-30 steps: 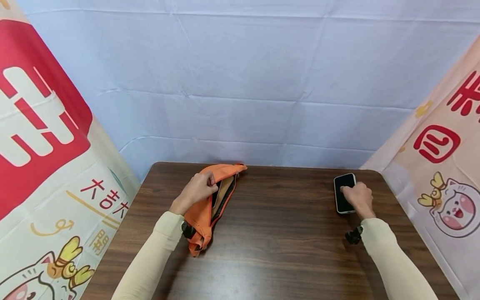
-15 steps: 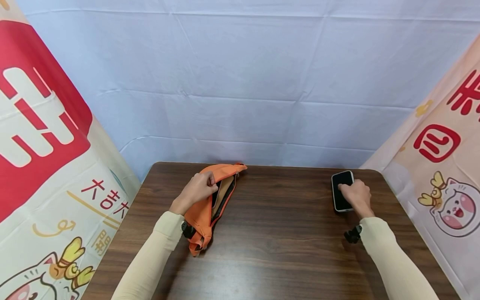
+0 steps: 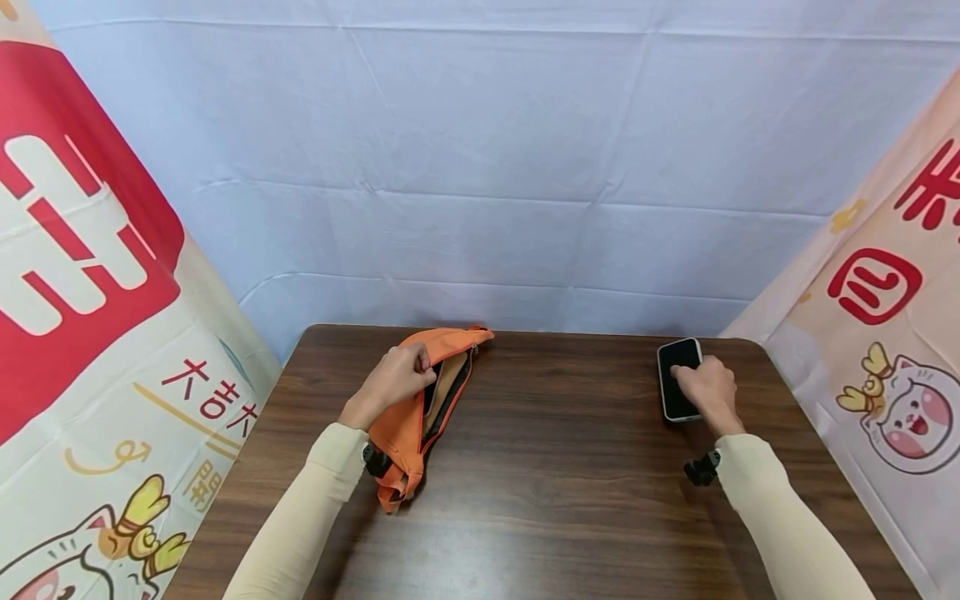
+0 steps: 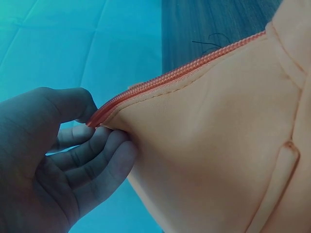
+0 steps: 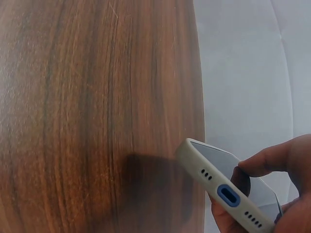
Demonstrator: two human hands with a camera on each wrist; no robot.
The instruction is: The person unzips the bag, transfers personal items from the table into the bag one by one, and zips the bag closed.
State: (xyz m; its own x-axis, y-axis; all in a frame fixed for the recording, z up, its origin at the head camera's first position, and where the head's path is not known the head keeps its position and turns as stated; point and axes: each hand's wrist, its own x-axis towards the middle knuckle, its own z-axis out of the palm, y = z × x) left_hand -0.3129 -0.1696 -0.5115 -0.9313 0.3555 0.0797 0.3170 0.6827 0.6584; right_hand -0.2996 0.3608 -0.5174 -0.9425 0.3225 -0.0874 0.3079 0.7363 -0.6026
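Observation:
An orange waist bag [image 3: 401, 429] lies on the left of the table, its zipped mouth spread and a tan lining showing. My left hand [image 3: 393, 379] pinches the edge of that mouth; in the left wrist view thumb and fingers grip the red zipper [image 4: 170, 75] at its end. On the right, my right hand [image 3: 710, 388] holds a smartphone [image 3: 678, 375] in a pale case, thumb on the dark screen. The right wrist view shows the phone [image 5: 214, 177] raised off the table, its charging port end towards the camera and fingers beneath it.
The brown wood-grain table [image 3: 555, 467] ends at a pale cloth backdrop [image 3: 480, 167]. Printed banners [image 3: 900, 400] hang along both sides. A small black device [image 3: 702, 469] sits at the right wrist.
My right hand has shifted slightly left and away from me, carrying the phone with it. The left hand and the waist bag stay where they were.

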